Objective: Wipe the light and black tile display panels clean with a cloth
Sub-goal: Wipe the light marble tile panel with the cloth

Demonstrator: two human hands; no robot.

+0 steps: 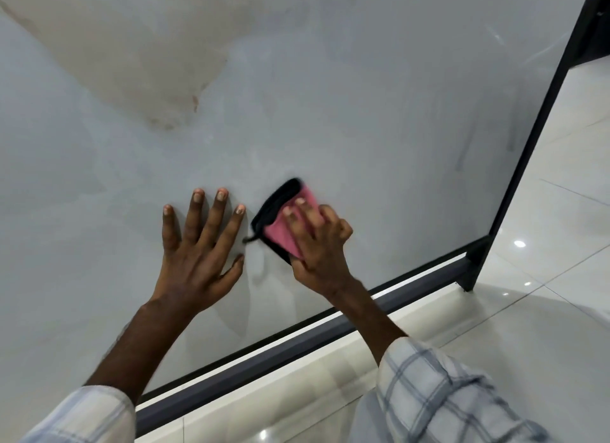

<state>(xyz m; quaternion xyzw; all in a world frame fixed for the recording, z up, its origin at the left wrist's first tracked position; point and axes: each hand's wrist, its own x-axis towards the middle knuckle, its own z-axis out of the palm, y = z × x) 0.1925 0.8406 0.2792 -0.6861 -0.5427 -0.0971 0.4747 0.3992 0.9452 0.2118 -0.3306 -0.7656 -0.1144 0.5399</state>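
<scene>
Pressing cloth to light panel, right grip seemingly pinching it, left grip spread

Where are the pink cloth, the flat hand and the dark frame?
pink cloth (280, 236): head view, on its pink face beside the fingers.
left hand (194, 254): head view, on the back of the hand.
dark frame (280, 351): head view, on the bottom rail.

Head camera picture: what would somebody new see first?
Probably the pink cloth with a black edge, near the middle, held against the light tile panel by the right hand. Just left of it, the left hand lies flat on the same panel, fingers spread. A dark frame runs along the panel's lower edge.
</scene>
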